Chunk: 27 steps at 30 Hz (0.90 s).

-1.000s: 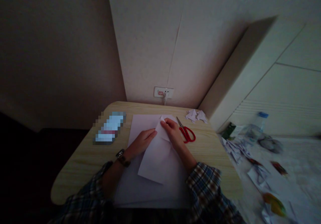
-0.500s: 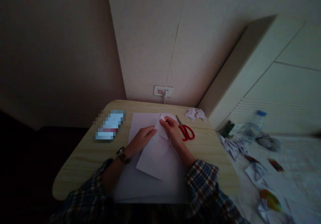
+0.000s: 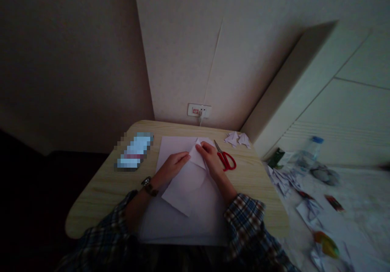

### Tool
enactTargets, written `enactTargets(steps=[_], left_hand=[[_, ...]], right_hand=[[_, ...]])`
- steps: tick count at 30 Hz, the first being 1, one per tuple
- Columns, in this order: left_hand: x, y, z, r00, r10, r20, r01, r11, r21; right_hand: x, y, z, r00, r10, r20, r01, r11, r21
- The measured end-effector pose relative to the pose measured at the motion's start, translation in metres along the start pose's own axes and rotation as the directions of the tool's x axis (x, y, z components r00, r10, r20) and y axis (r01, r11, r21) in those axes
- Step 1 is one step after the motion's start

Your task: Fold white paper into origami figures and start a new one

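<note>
A white paper sheet [image 3: 186, 184] lies tilted on a stack of white paper [image 3: 170, 223] on a small wooden table [image 3: 100, 191]. Its top corner is folded down. My left hand [image 3: 172, 167] lies on the sheet's upper left edge, fingers pressed flat together. My right hand [image 3: 209, 154] pinches the folded corner at the top, fingers curled on the paper. Both sleeves are plaid, and a watch [image 3: 148, 185] sits on my left wrist.
Red-handled scissors [image 3: 224, 158] lie just right of my right hand. A blurred-out flat object [image 3: 133, 151] lies at the table's left. Folded paper shapes [image 3: 238, 139] sit at the far right corner. Right of the table are paper scraps [image 3: 284, 178] and a water bottle [image 3: 307, 152]. A wall socket [image 3: 198, 111] is behind.
The sheet has turned a little, its lower corner swinging left. Both hands stay on the top fold, shifted only slightly.
</note>
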<state>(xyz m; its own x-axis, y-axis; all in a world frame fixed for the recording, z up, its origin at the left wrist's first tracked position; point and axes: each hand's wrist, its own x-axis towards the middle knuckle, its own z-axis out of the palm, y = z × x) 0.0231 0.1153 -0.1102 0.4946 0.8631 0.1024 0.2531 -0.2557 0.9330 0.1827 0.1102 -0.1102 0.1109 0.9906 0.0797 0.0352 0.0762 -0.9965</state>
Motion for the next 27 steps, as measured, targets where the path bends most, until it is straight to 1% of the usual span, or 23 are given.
enactTargets(steps=[3, 4, 5, 6, 7, 8, 9, 10, 11, 12, 13, 15, 17, 19, 21, 23, 27], left_hand=[[0.000, 0.002, -0.011, 0.998, -0.033, -0.049, 0.028, 0.993, -0.115], [-0.001, 0.002, -0.018, 0.994, -0.040, -0.104, 0.027, 0.992, -0.127], [-0.003, 0.001, -0.026, 0.976, -0.029, -0.215, 0.015, 0.998, -0.066], [-0.006, -0.001, -0.036, 0.947, -0.008, -0.322, 0.024, 0.999, 0.046], [-0.010, -0.004, -0.045, 0.907, 0.023, -0.421, 0.053, 0.984, 0.169], [-0.015, -0.008, -0.055, 0.862, 0.058, -0.503, 0.117, 0.944, 0.308], [-0.020, -0.013, -0.064, 0.825, 0.078, -0.559, 0.203, 0.883, 0.423], [-0.026, -0.017, -0.073, 0.807, 0.093, -0.584, 0.280, 0.810, 0.516], [-0.032, -0.021, -0.079, 0.804, 0.080, -0.589, 0.362, 0.721, 0.591], [-0.038, -0.024, -0.084, 0.797, 0.041, -0.602, 0.443, 0.637, 0.631], [-0.042, -0.026, -0.087, 0.790, -0.017, -0.612, 0.509, 0.574, 0.641], [-0.048, -0.027, -0.089, 0.790, -0.122, -0.600, 0.566, 0.519, 0.640], [-0.049, -0.025, -0.089, 0.800, -0.180, -0.572, 0.575, 0.501, 0.647], [-0.047, -0.022, -0.090, 0.810, -0.199, -0.552, 0.571, 0.484, 0.663], [-0.044, -0.019, -0.093, 0.812, -0.206, -0.546, 0.571, 0.477, 0.668], [-0.041, -0.018, -0.097, 0.800, -0.225, -0.556, 0.586, 0.485, 0.648], [-0.040, -0.013, -0.102, 0.762, -0.298, -0.574, 0.637, 0.502, 0.585]], right_hand=[[0.000, 0.004, -0.007, 0.999, -0.008, -0.037, 0.005, 0.996, -0.085], [-0.002, 0.004, -0.009, 0.999, -0.014, -0.031, 0.010, 0.992, -0.127], [-0.005, 0.003, -0.013, 1.000, -0.018, -0.019, 0.014, 0.985, -0.174], [-0.010, 0.002, -0.016, 1.000, -0.031, -0.006, 0.028, 0.975, -0.220], [-0.017, -0.001, -0.020, 0.999, -0.043, 0.023, 0.048, 0.965, -0.259], [-0.024, -0.003, -0.024, 0.996, -0.063, 0.059, 0.077, 0.954, -0.290], [-0.033, -0.005, -0.028, 0.992, -0.098, 0.079, 0.118, 0.941, -0.318], [-0.041, -0.007, -0.032, 0.986, -0.137, 0.100, 0.163, 0.926, -0.341], [-0.049, -0.008, -0.036, 0.979, -0.175, 0.108, 0.202, 0.912, -0.356], [-0.057, -0.009, -0.040, 0.973, -0.190, 0.128, 0.224, 0.907, -0.357], [-0.064, -0.008, -0.042, 0.971, -0.186, 0.151, 0.229, 0.905, -0.360], [-0.074, -0.005, -0.045, 0.968, -0.156, 0.196, 0.220, 0.905, -0.365], [-0.081, 0.000, -0.044, 0.960, -0.105, 0.258, 0.200, 0.903, -0.379], [-0.084, 0.005, -0.041, 0.957, -0.071, 0.282, 0.188, 0.892, -0.412], [-0.085, 0.008, -0.039, 0.960, -0.044, 0.278, 0.167, 0.885, -0.435], [-0.087, 0.009, -0.039, 0.965, -0.036, 0.260, 0.149, 0.890, -0.431], [-0.089, 0.010, -0.038, 0.971, -0.007, 0.238, 0.098, 0.923, -0.373]])
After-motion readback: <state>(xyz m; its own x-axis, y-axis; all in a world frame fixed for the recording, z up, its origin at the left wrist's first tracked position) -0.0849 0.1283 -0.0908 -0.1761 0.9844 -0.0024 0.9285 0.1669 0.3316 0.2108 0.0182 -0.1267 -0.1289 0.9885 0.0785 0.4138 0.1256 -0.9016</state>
